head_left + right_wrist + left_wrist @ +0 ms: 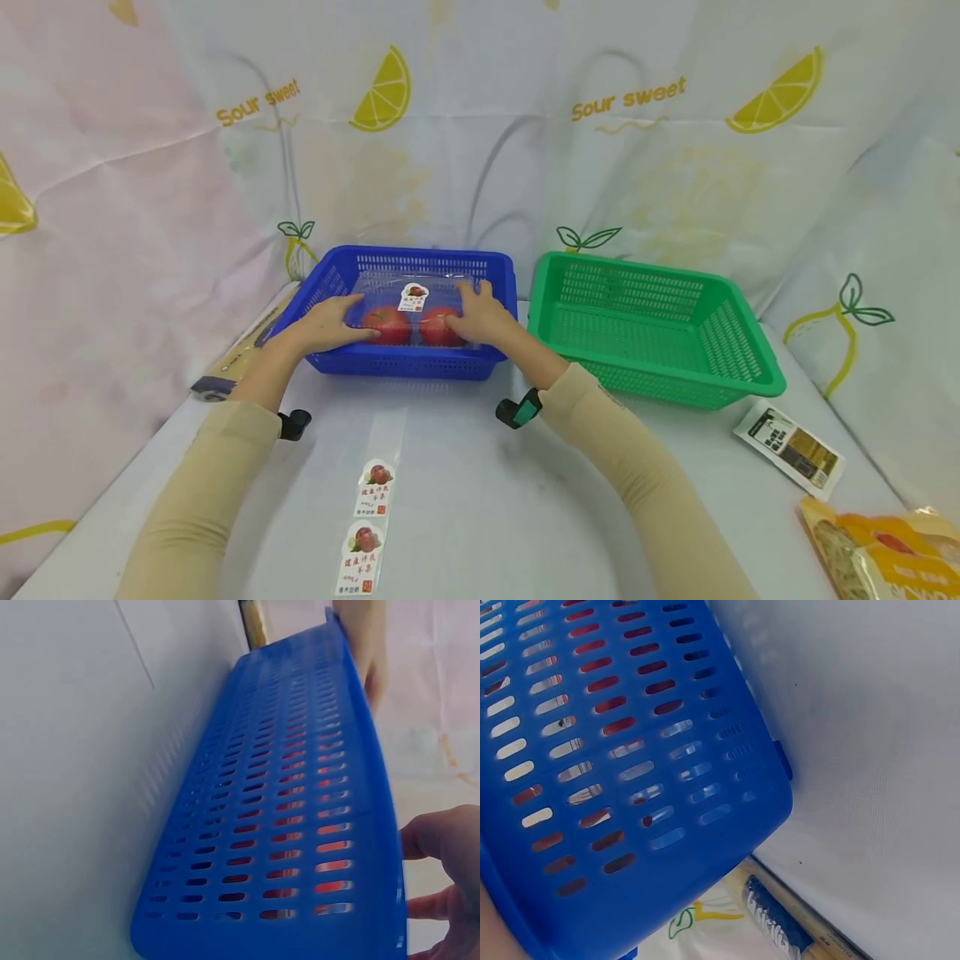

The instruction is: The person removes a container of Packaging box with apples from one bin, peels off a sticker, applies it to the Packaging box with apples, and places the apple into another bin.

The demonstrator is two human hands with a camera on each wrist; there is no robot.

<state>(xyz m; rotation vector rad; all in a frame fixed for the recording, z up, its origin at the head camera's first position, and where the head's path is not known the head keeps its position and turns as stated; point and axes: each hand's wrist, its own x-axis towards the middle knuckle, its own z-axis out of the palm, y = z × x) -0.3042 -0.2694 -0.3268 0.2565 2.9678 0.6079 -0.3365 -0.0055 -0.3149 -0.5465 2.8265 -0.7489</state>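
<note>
A clear plastic box [382, 293] of red apples [387, 326] lies inside the blue basket [405, 365], with a white apple sticker [413, 297] on its lid. My left hand [327, 323] grips the box's left end, thumb toward the front. At the opposite end, my right hand [483, 316] holds the box with its fingers over the far side and thumb near the front. The basket wall [615, 772] hides the left fingers in the left wrist view. Some right-hand fingers [431, 905] show beyond the basket rim in the right wrist view.
Right of the blue basket stands a green basket [637, 379]. A strip of apple stickers [365, 557] lies in front. At the right are a small pouch [791, 448] and a yellow food bag [885, 550]. A long package [243, 354] lies at the left.
</note>
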